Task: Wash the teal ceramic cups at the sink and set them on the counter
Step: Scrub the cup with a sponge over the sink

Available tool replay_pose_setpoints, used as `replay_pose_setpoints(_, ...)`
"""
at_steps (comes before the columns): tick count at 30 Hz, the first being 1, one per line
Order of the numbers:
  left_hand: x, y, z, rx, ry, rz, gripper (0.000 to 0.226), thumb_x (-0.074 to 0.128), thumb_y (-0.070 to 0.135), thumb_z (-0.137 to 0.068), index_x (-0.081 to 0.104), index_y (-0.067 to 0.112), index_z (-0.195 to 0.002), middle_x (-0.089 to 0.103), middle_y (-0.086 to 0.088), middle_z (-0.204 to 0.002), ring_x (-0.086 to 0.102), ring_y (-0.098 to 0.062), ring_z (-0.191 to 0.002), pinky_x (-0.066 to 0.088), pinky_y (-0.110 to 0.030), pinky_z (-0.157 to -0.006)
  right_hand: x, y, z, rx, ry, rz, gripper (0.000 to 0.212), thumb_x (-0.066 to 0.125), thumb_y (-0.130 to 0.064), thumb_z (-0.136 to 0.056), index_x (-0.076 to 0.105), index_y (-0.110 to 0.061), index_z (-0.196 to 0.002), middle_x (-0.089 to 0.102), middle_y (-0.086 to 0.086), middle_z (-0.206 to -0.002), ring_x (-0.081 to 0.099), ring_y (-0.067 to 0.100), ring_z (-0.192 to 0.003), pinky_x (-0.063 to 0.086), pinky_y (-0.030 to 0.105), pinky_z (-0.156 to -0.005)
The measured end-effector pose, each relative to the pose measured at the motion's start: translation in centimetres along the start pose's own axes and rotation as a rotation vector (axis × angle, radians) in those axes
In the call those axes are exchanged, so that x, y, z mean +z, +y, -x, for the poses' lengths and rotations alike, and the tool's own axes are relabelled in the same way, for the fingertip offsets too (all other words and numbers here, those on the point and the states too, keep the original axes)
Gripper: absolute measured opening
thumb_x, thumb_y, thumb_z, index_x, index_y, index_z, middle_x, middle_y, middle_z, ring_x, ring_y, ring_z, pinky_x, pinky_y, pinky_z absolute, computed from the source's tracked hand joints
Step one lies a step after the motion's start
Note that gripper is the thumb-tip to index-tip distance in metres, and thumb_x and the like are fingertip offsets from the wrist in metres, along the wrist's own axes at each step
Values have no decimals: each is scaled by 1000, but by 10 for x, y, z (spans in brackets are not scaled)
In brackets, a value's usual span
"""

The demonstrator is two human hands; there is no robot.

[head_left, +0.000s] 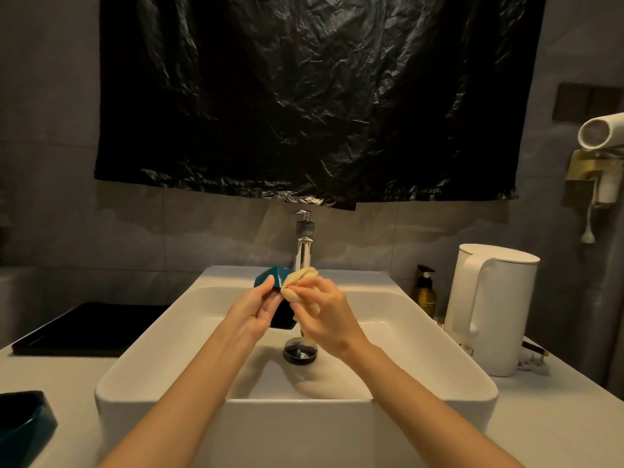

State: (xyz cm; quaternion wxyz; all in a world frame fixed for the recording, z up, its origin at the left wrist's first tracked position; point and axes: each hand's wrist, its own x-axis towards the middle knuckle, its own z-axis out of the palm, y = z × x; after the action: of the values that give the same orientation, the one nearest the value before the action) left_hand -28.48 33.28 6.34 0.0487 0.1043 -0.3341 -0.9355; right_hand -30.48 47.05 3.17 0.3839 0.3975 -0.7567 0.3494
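Counter (557,417): one cup (23,422). Left hand (256,309): second cup (270,276). Right hand (324,319): cloth (300,276).

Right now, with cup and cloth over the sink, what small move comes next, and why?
Probably rub the cloth around the teal cup: the right hand pinches it against the cup's edge while the left hand holds the cup above the sink.

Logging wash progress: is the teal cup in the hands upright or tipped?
Tipped. The left hand holds the teal cup over the sink, dark opening angled downward; the right hand holds a cloth against it.
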Motion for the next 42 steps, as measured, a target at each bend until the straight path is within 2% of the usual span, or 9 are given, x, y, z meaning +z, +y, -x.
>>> replay_pose_setpoints(2, -2, 0, 1, -10, -10, 5, 20, 57, 1, -90, 56, -7, -109, 68, -19, -60, 69, -22, -54, 58, -28, -58, 4, 3, -1, -53, -14, 25, 20, 62, -13, -88, 71, -16, -106, 60, -2, -110, 47, 1, -103, 39, 15, -93)
replay_pose_setpoints(6, 1, -4, 2, 7, -13, -11, 24, 55, 4, -92, 55, -5, -114, 66, -19, -87, 66, -22, -90, 50, -30, -84, 5, 13, -2, 65, 16, 64, 24, 55, -14, -92, 67, -18, -112, 54, -1, -118, 51, 20, -104, 49, 35, -90)
replay_pose_setpoints(10, 0, 1, 1, -13, -45, 78, 10, 55, 5, -93, 58, -3, -98, 68, -17, -59, 69, -20, -53, 58, -26, -58, 2, 11, 2, -105, -105, 164, 28, 56, -10, -90, 64, -15, -116, 52, 5, -118, 49, 26, -100, 49, 32, -87)
replay_pose_setpoints(15, 1, 0, 5, -3, -57, 67, 10, 53, 5, -93, 57, -3, -89, 68, -16, -58, 69, -23, -62, 55, -27, -72, 3, 11, -3, 47, 11, 104, 36, 52, -7, -90, 62, -11, -124, 56, 5, -125, 53, 24, -106, 48, 34, -92)
replay_pose_setpoints(23, -3, 4, 1, -43, -126, 155, 14, 52, 8, -95, 58, -5, -95, 70, -19, -69, 71, -23, -59, 59, -30, -62, 5, 3, 0, -80, -53, 172, 37, 56, -9, -87, 64, -18, -122, 57, 4, -128, 46, 24, -109, 44, 29, -93)
replay_pose_setpoints(29, 1, -2, 6, -8, -94, 19, 9, 55, 4, -92, 58, -4, -95, 69, -18, -70, 69, -23, -77, 57, -28, -63, 0, 11, -1, 102, 24, 105, 38, 52, -8, -90, 61, -14, -126, 60, 3, -128, 53, 24, -102, 44, 32, -92)
replay_pose_setpoints(34, -1, 0, 5, 9, -123, -44, 12, 53, 4, -93, 60, -5, -98, 71, -15, -65, 70, -18, -57, 57, -24, -51, -1, 3, 2, 1, -38, 157, 40, 44, -22, -90, 62, -19, -126, 59, 0, -128, 43, 18, -102, 41, 27, -92)
replay_pose_setpoints(38, 3, -7, 6, 18, -126, -209, 11, 52, 1, -93, 61, -5, -94, 67, -16, -85, 67, -20, -74, 57, -27, -66, 0, 10, -2, 163, -107, 142, 45, 32, -33, -95, 51, -32, -136, 56, -11, -134, 42, 17, -106, 39, 29, -97)
replay_pose_setpoints(42, 5, -7, 8, 36, -110, -235, 11, 52, 2, -94, 60, -3, -89, 65, -16, -87, 66, -19, -75, 57, -30, -70, -7, 3, 2, 127, -118, 122, 44, 41, -17, -92, 55, -26, -133, 60, -8, -129, 44, 16, -102, 43, 26, -94)
